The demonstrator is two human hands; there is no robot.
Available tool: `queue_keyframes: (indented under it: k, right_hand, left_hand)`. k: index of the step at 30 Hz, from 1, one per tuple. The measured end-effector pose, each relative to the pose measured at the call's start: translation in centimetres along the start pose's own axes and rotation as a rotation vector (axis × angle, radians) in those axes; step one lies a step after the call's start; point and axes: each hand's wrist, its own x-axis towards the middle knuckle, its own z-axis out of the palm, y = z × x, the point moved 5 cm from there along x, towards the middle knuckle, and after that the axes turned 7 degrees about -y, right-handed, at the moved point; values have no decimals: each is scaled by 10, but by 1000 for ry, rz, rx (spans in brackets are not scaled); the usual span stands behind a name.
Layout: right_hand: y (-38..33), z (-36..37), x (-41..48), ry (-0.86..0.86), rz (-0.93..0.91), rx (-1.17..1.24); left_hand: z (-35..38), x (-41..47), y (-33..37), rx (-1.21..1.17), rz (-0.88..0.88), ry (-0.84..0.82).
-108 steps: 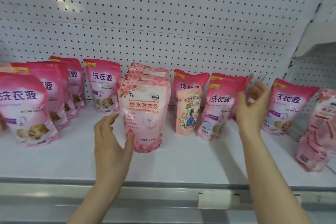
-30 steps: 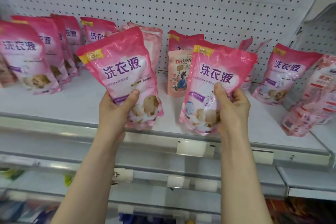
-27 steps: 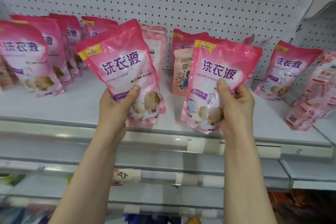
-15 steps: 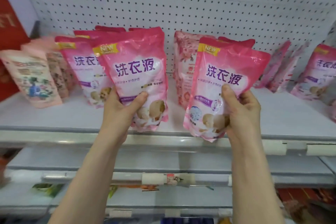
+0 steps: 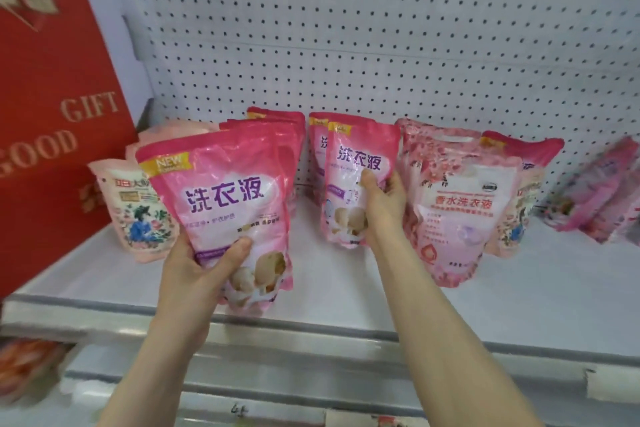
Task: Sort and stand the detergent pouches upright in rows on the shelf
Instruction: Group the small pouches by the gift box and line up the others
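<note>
My left hand (image 5: 201,267) grips a bright pink detergent pouch (image 5: 225,191) by its lower part, upright at the front of the white shelf (image 5: 346,302). My right hand (image 5: 381,204) holds a second matching pink pouch (image 5: 360,163), set further back in front of another like it (image 5: 317,149). Behind the left pouch stands a row of the same pink pouches (image 5: 287,135). A pale floral pouch (image 5: 457,204) stands right of my right hand, heading its own row.
A peach pouch with a blue figure (image 5: 138,215) stands at the far left, beside a red gift box (image 5: 52,114). More peach and pink pouches (image 5: 519,215) stand behind the floral one. Tilted pink pouches (image 5: 602,198) lean at the far right. Perforated back panel (image 5: 381,45) behind.
The view has swung left along the shelf. My right hand has pushed its pouch back onto the shelf in front of a matching one; my left hand has carried its pouch leftward, still at the front.
</note>
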Motion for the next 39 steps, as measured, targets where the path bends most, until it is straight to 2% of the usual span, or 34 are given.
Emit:
queue_keyframes:
  k: [5,8,11,13,14,16,18,21,24,27,29,30,32,33,35,37,39]
  right_hand:
    - [20,26,42,-131,133,19]
    - [20,25,48,-136,157,-36]
    - [-25,22,49,-88,-142,-394]
    - [-57,32,54,-131,-364,-683]
    - [-66,40,62,-182,-418,-843]
    - [-69,59,79,-279,-398,-1197]
    - [-69,70,88,-355,-347,-1386]
    - [-73,74,91,-451,-360,-1338]
    - [-68,71,90,-476,-412,-1314]
    - [-78,71,79,-411,-532,-1307]
    - [-104,67,54,-353,-642,-1113]
    - [-117,63,35,-397,-635,-952]
    - [-139,56,-10,-620,-512,-671]
    - [-145,54,-33,-752,-453,-634]
    - [-145,53,-62,-905,-475,-797]
    - [-139,48,-66,-825,-601,-1005]
    - [-137,38,-54,-690,-639,-1029]
  left_hand:
    - [-1,11,-2,7,-1,17]
    - [3,12,-6,14,-3,4]
    - [6,9,-10,8,-19,-2]
    - [8,8,-12,6,-37,-19]
    - [9,7,-13,7,-47,-27]
    - [12,5,-13,11,-55,-38]
    - [15,4,-12,17,-55,-40]
    - [18,3,-13,30,-76,-40]
    - [20,1,-15,57,-94,-44]
    - [23,0,-17,70,-114,-54]
    - [28,1,-16,89,-115,-82]
    - [32,2,-15,97,-115,-102]
    - [39,5,-13,113,-101,-134]
    - [44,7,-11,119,-90,-149]
    - [56,10,-9,141,-67,-185]
    - [72,13,-4,196,-18,-228]
    - [85,16,3,257,32,-268]
